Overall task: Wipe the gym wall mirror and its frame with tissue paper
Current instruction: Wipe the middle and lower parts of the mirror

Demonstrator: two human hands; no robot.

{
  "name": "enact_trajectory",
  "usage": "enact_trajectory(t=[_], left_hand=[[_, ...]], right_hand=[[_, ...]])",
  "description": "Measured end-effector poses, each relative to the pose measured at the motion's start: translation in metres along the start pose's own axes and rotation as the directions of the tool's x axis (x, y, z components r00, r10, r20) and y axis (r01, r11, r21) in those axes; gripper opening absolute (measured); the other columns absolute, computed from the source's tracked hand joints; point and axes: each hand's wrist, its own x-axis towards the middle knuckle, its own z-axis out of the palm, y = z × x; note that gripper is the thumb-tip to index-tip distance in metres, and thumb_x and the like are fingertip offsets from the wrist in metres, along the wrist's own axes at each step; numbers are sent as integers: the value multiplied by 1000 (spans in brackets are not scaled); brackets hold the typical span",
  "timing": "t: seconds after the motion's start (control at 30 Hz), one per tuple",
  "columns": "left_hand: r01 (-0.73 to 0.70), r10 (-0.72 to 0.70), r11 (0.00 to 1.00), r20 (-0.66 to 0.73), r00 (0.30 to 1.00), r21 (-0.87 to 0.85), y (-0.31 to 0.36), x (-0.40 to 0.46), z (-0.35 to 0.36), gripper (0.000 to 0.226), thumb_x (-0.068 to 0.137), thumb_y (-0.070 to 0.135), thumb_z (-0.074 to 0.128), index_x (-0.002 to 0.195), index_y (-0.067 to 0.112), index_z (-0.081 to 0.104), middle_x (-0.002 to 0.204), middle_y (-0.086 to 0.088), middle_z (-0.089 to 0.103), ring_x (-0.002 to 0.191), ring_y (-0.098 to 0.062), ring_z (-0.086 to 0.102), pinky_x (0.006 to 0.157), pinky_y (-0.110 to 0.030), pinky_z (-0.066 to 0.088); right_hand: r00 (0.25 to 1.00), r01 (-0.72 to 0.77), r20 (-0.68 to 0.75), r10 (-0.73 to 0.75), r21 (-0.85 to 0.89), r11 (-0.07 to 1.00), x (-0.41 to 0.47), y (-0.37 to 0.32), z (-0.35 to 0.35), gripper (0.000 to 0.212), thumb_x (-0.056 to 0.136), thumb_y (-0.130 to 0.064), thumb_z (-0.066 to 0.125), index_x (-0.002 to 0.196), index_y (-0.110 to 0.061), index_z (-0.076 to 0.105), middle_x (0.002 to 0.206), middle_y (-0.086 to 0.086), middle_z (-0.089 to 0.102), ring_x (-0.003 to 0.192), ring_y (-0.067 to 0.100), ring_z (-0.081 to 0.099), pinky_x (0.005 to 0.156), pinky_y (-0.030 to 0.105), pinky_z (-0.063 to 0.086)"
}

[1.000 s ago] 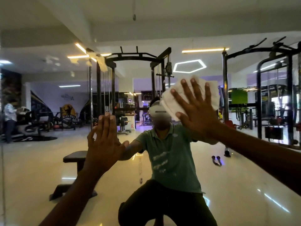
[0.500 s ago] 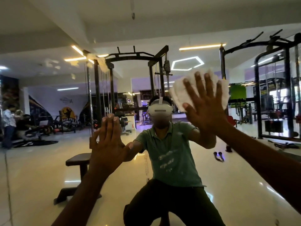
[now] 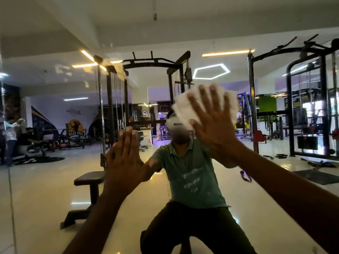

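Observation:
The gym wall mirror [image 3: 229, 180] fills almost the whole head view and reflects the room and my own crouched figure. My right hand [image 3: 213, 123] lies flat with spread, straight fingers, pressing a wad of white tissue paper [image 3: 183, 109] against the glass at centre right. Flat on the mirror to its lower left, fingers together and straight, rests my left hand [image 3: 124, 158] with nothing in it. Smudges [image 3: 117, 68] show on the glass at upper left. A thin vertical seam or frame edge [image 3: 7, 162] runs down the far left.
Everything else is reflection: a black bench [image 3: 89, 180], cable machines [image 3: 152, 99] and racks [image 3: 302, 107], other people at the far left [image 3: 11, 138], a glossy pale floor.
My right hand has slid the tissue to the left and slightly down across the glass, after a rightward stroke before that. My left hand stays pressed in about the same place.

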Motion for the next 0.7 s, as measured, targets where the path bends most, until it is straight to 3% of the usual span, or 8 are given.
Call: enact_trajectory(t=[0.07, 0.17, 0.3, 0.47, 0.6, 0.7], left_hand=[[1, -1, 1000, -12, 1000, -17, 0, 0, 0, 103, 94, 79, 16, 164, 4, 10, 172, -17, 2, 160, -34, 5, 122, -55, 22], [-11, 11, 1000, -19, 1000, 1, 0, 0, 2, 103, 95, 80, 11, 164, 3, 11, 172, -18, 3, 160, -34, 6, 122, -54, 20], [-4, 3, 1000, -42, 999, -18, 3, 1, 4, 106, 93, 82, 9, 164, 3, 11, 172, -17, 4, 160, -33, 6, 121, -52, 18], [4, -4, 1000, -25, 1000, 6, 1, 1, 5, 111, 91, 87, 8, 164, 4, 9, 173, -15, -1, 160, -32, 1, 123, -52, 15], [-13, 14, 998, -20, 1000, 54, -4, 0, 7, 109, 93, 84, 12, 164, 2, 9, 172, -18, 0, 160, -33, 2, 124, -56, 19], [-29, 32, 996, -48, 998, 81, -6, -1, 11, 105, 94, 80, 19, 164, 2, 8, 172, -18, 0, 160, -33, 2, 124, -54, 16]], right_hand=[[985, -173, 13, 173, 4, 985, -15, 15, -3, 75, 104, -60, 25, 168, -26, 5, 175, 12, -6, 161, 39, -9, 124, 69, 1], [909, -415, -28, 416, 24, 909, 0, -27, 8, 80, 103, -62, 32, 168, -26, 4, 175, 15, -5, 160, 43, -6, 122, 72, 3], [975, -223, 7, 223, 17, 975, 32, -102, 24, 81, 101, -65, 28, 168, -25, 7, 174, 17, -3, 159, 45, -5, 121, 72, 3], [1000, -18, -2, 18, 29, 999, 14, -68, 26, 76, 103, -64, 32, 168, -25, 17, 175, 15, 6, 161, 41, 1, 122, 71, 6], [976, -217, -10, 217, 25, 976, -42, -12, 14, 74, 106, -62, 27, 168, -27, 10, 175, 14, -2, 161, 39, -5, 123, 71, 4], [913, -407, -16, 408, 43, 912, -53, -22, 14, 76, 104, -61, 31, 168, -26, 8, 175, 15, -2, 160, 42, -4, 121, 73, 6]])
